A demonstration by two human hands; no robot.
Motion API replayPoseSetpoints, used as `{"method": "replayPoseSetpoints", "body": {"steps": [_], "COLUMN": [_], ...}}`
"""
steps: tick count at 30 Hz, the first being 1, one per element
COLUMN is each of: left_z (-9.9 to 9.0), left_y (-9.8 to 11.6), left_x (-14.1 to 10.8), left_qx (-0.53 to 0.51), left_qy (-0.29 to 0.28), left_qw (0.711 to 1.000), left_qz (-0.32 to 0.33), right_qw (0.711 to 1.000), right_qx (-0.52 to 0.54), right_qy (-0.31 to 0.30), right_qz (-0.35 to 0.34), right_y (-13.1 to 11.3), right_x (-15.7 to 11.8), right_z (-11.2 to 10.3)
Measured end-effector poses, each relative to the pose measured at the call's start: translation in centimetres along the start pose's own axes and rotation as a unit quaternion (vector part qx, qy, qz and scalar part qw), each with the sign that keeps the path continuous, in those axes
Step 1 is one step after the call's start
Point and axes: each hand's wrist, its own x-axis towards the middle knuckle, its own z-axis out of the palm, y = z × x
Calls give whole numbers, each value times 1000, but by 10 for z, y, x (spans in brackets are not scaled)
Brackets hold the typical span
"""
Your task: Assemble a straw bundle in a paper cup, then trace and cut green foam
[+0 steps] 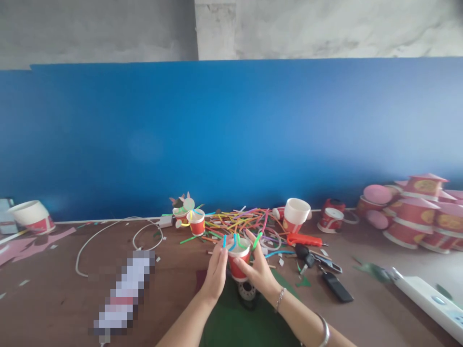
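Between my two hands stands a red and white paper cup (236,275), upright, its open mouth facing up. Short bent pieces of blue straw (233,241) and green straw (257,239) show around its rim. My left hand (217,270) is pressed along the cup's left side, fingers together. On the right, my right hand (261,270) grips the cup, thumb across its front and fingers by the rim. Just below the cup is a round dark object with a grey ring (247,291), lying on a dark green sheet (231,323). The cup's far side is hidden.
Behind the cup lies a heap of coloured straws (238,220). A decorated cup (197,224) stands left of it, stacked white cups (296,212) right. Nearby are an orange-handled tool (304,239), keys (306,255), a power strip (430,301), pink-topped cups (412,217) and a white cable (81,246).
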Motion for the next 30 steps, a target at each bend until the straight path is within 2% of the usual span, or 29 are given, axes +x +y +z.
{"method": "replayPoseSetpoints", "body": {"steps": [5,9,12,14,18,26,30], "left_z": [4,8,9,9,10,10,9], "left_y": [9,24,30,32,33,32,28], "left_x": [-3,1,5,7,8,8,9], "left_qx": [-19,-30,-82,-95,-79,-70,-64], "left_qy": [2,21,-6,-3,37,45,58], "left_qw": [1000,999,996,994,995,996,995], "left_qz": [-21,-34,-45,-54,-50,-46,-44], "right_qw": [997,994,992,992,992,981,979], "right_qx": [-55,-96,-106,-104,-106,-88,-76], "right_qy": [-44,-47,-54,-58,-71,-154,-173], "right_qz": [-15,-15,-34,-39,-24,-78,-72], "right_y": [1,2,1,1,4,-3,-4], "right_x": [-2,-4,-5,-5,-4,-1,-2], "right_z": [0,0,0,-1,0,1,-1]}}
